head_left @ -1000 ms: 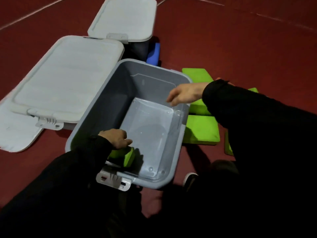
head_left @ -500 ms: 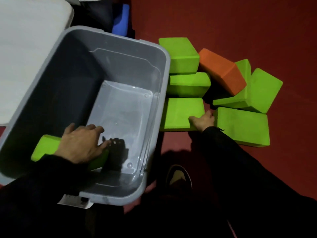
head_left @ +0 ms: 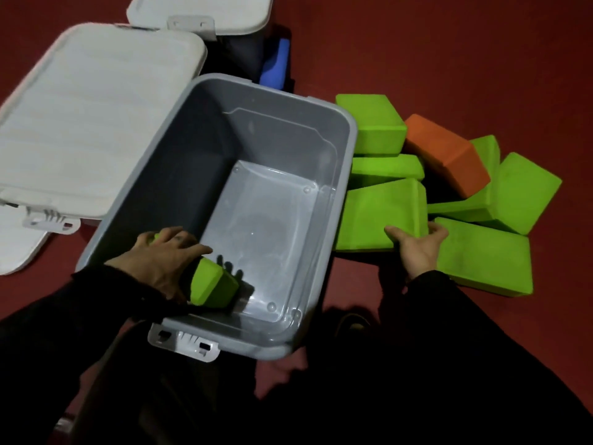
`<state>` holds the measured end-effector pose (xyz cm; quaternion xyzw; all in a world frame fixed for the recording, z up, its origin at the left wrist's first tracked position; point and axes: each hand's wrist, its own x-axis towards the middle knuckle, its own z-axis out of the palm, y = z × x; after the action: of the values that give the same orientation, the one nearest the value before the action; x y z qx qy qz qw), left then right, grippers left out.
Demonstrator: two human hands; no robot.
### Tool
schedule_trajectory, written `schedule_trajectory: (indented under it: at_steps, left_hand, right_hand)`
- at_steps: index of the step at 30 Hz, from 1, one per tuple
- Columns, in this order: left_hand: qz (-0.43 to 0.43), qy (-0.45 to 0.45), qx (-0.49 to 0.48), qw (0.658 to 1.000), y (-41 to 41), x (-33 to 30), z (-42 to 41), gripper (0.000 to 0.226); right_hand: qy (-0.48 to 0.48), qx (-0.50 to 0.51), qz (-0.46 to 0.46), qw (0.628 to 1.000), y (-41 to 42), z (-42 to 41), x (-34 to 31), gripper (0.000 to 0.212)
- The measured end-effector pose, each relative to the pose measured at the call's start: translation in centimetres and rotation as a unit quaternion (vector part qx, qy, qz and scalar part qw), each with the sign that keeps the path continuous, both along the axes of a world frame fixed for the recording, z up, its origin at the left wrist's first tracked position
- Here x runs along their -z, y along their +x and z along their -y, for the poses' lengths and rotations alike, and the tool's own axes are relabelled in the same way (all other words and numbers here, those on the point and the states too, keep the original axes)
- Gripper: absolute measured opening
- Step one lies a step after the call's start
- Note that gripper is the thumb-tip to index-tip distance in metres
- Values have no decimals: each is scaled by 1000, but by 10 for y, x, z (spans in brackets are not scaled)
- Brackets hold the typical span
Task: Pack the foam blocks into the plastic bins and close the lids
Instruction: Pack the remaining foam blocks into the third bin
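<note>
An open grey plastic bin (head_left: 348,175) stands on the red floor. Inside, at its near left corner, lies a green foam block (head_left: 210,285), and my left hand (head_left: 163,260) rests on top of it with fingers spread. To the right of the bin lies a heap of several green foam blocks and one orange block (head_left: 447,155). My right hand (head_left: 417,247) grips the near edge of the closest green block (head_left: 378,213), which is tilted up against the bin's right wall.
A closed bin with a white lid (head_left: 93,123) stands to the left, another white-lidded bin (head_left: 199,14) behind it. A blue block (head_left: 276,67) shows beside a dark object at the back. A loose white lid (head_left: 16,248) lies at far left. A shoe (head_left: 353,322) sits below the bin.
My right hand has taken hold of the nearest green block and tipped its near edge up. My left hand stays on the block inside the bin.
</note>
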<state>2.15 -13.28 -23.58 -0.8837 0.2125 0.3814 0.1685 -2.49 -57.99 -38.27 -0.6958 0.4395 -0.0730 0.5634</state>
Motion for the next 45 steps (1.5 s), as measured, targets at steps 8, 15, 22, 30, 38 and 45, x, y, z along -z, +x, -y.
schedule_trajectory:
  at_steps: [8, 15, 22, 30, 38, 45]
  left_hand:
    - [198, -337, -51, 919, 2, -77, 34, 94]
    - [272, -232, 55, 932, 6, -135, 53, 100]
    - [185, -54, 92, 977, -4, -113, 12, 101]
    - [135, -34, 52, 989, -19, -37, -14, 96]
    - [132, -12, 46, 990, -21, -8, -15, 95]
    - [75, -67, 12, 995, -23, 14, -21, 96]
  right_hand:
    - [-239, -109, 45, 964, -49, 31, -143, 103]
    - [-361, -58, 232, 902, -67, 6, -252, 90]
    - [-321, -374, 251, 833, -5, -93, -271, 87]
    - [-388, -607, 50, 692, -1, -167, -196, 91]
    - [-490, -651, 120, 568, -24, -155, -154, 97]
    - [-470, -667, 133, 563, -30, -171, -144, 94]
